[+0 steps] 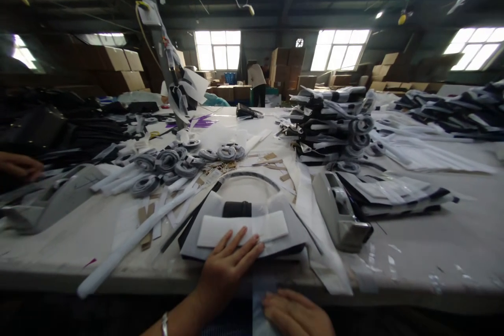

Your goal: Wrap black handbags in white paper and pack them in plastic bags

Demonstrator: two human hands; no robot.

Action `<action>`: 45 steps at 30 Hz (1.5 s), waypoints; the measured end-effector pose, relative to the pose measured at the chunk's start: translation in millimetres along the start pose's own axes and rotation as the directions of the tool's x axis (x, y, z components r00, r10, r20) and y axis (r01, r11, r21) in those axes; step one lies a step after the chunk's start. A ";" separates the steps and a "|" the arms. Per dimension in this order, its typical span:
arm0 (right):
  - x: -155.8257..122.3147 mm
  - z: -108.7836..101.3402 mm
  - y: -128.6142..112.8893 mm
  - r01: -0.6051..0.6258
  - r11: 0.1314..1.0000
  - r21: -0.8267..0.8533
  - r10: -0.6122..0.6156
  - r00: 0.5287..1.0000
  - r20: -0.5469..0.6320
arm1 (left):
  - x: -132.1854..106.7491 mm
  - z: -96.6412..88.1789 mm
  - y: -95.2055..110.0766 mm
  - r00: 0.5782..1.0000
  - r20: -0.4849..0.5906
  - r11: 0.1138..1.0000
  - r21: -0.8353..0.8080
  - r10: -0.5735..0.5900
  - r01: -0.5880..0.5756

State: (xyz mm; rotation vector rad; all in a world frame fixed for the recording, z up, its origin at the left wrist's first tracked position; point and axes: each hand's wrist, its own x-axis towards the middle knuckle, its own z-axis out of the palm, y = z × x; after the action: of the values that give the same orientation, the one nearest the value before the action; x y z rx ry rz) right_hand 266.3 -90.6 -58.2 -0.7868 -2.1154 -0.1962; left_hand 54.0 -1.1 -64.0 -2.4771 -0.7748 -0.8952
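My left hand [232, 257] lies with its fingers stretched over a folded white foam sheet [271, 224]. The sheet rests on a flat grey bag [195, 226] with dark edges, near the table's front edge. A black band [237, 209] and a looped handle [252, 174] show above the foam. Just below the table edge, my right hand [297, 314] is closed on a translucent plastic strip [260, 299]; its thumb is hidden. A grey tape dispenser [342, 215] stands to the right of the bag.
Rolled grey straps [167, 160] and cardboard scraps [146, 226] lie behind and left. A long white tube [129, 252] crosses the front left. Stacked bundles [334, 126] stand at back right. Another person's hand [19, 166] is at the left edge; a person [257, 81] stands far back.
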 end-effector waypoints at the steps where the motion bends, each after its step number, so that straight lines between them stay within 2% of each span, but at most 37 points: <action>1: 2.7 -2.2 -2.0 -0.009 1.000 0.016 0.009 1.000 -0.008 | -0.6 -0.4 0.5 1.000 0.025 1.000 -0.015 -0.003 0.003; 5: 25.7 -12.8 0.4 -0.054 0.999 0.001 0.054 0.998 -0.044 | -2.8 -0.7 0.9 0.998 0.067 0.998 -0.057 -0.008 0.012; 9: 52.1 -14.6 21.2 -0.072 0.994 -0.077 0.068 0.996 -0.061 | -3.6 1.4 3.0 0.999 0.045 0.997 -0.075 -0.029 0.032; 13: 67.8 -7.2 44.6 -0.171 0.973 -0.152 0.178 0.984 0.033 | -3.6 4.3 5.3 0.997 0.025 0.990 -0.116 -0.077 0.079; 17: 72.6 2.4 58.9 -0.320 0.915 -0.246 0.367 0.914 0.173 | -4.3 6.0 5.0 0.997 0.020 0.987 -0.139 -0.080 0.082; 21: 74.2 9.1 65.3 -0.412 0.868 -0.277 0.483 0.831 0.277 | -4.9 6.1 3.3 0.996 0.006 0.983 -0.163 -0.087 0.087; 26: 77.9 10.6 65.8 -0.490 0.816 -0.307 0.575 0.747 0.335 | -3.2 5.2 1.5 0.997 -0.016 0.976 -0.204 -0.081 0.076; 32: 87.1 11.1 67.3 -0.574 0.726 -0.378 0.687 0.582 0.436 | -1.3 6.0 0.9 0.992 -0.020 0.956 -0.271 -0.125 0.115; 35: 91.8 12.0 72.1 -0.601 0.700 -0.387 0.709 0.517 0.480 | -0.4 5.4 0.2 0.990 -0.013 0.950 -0.286 -0.139 0.130; 39: 94.7 15.6 78.7 -0.625 0.677 -0.390 0.726 0.477 0.496 | 1.7 3.5 0.5 0.990 0.017 0.955 -0.261 -0.142 0.142; 45: 96.2 20.1 84.5 -0.645 0.666 -0.375 0.731 0.465 0.499 | 3.0 2.7 -0.1 0.992 0.065 0.977 -0.180 -0.103 0.114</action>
State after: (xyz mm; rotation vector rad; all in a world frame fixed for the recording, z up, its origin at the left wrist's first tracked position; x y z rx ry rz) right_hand 260.9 29.0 -8.4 -1.9612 -2.1501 0.4425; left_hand 57.2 1.4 -63.9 -2.6511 -0.8906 -0.9795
